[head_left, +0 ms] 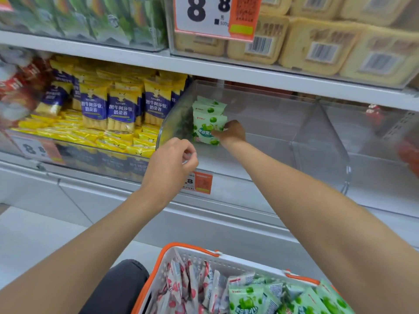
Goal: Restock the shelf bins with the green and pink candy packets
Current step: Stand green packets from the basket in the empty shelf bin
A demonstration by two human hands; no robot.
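Inside clear plastic shelf bin, right hand fingers clamped on green candy packet, left hand fingers curled, grip unclear.

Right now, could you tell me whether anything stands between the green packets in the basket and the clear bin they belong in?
Nothing visible does. The clear bin is open on top and bare beside the standing packets the right hand grips; the left hand is at its front corner.

The clear plastic shelf bin lies bare from the upright green candy packets (by its left wall) rightward to the slanted clear divider; the white shelf board overhead caps the headroom.
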